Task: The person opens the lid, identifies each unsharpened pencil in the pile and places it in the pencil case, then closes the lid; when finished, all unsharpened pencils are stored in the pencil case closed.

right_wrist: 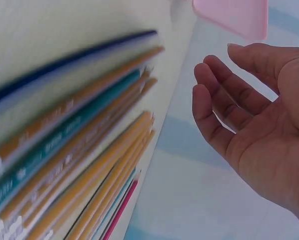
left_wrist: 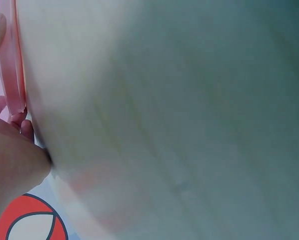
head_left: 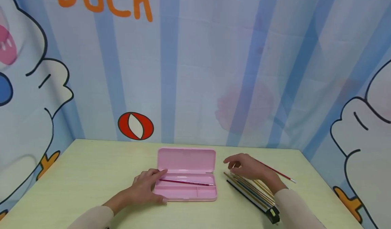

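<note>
A pink pencil case (head_left: 186, 159) lies with its lid up on the table, a dark red pencil (head_left: 186, 182) inside its rear compartment. At the case's left end my left hand (head_left: 145, 188) grips it, thumb at the front edge and fingers by the hinge side; in the left wrist view its fingertips bend around the case's end (left_wrist: 12, 75). My right hand (head_left: 244, 166) hovers over the tips of several pencils (head_left: 252, 190), fingers loosely bent. Nothing is in its palm in the right wrist view, where gold and teal pencils (right_wrist: 54, 142) lie beside it.
A red pencil with a white end (head_left: 284, 175) lies right of my right wrist. A dark blue pencil-like stick (right_wrist: 74, 62) borders the bunch, and a black-and-yellow item (head_left: 273, 213) sits at its near end. A striped cloth (head_left: 198, 69) hangs behind the pale table (head_left: 116, 164).
</note>
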The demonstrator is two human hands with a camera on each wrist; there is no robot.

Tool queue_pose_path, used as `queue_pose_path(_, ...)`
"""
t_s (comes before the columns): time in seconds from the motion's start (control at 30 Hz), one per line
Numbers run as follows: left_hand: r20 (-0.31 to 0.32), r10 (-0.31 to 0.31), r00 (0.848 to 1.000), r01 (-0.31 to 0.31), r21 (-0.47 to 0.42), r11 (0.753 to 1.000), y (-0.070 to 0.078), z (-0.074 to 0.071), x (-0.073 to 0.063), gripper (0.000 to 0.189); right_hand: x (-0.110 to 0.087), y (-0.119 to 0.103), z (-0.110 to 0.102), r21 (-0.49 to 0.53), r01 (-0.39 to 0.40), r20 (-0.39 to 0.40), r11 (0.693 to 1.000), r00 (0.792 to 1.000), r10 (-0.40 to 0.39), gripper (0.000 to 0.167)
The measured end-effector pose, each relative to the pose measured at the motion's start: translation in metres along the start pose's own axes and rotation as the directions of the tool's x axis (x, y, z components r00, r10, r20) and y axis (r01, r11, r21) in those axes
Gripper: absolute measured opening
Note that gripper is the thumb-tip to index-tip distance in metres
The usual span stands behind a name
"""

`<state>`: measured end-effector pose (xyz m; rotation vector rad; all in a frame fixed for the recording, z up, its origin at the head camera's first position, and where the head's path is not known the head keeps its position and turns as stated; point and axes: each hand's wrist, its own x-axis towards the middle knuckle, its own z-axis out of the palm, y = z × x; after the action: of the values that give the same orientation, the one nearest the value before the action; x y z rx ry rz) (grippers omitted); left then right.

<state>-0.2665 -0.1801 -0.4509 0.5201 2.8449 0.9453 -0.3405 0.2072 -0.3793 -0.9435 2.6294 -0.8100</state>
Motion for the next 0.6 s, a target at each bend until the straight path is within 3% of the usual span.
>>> queue_pose_path(0.3, 0.01, -0.009, 1.0, 0.009, 0.003, 1.0, 0.001, 0.0, 0.001, 0.097, -0.022, 0.031, -0.016, 0.025, -0.117, -0.054, 0.993, 0.991, 0.118, 0.038)
queue_pose_path(0.6, 0.006, -0.007, 1.0, 0.007, 0.001, 1.0, 0.003, -0.001, 0.0, 0.097, -0.031, 0.05, -0.024, -0.022, -0.17, -0.069, 0.985, 0.983, 0.169, 0.036)
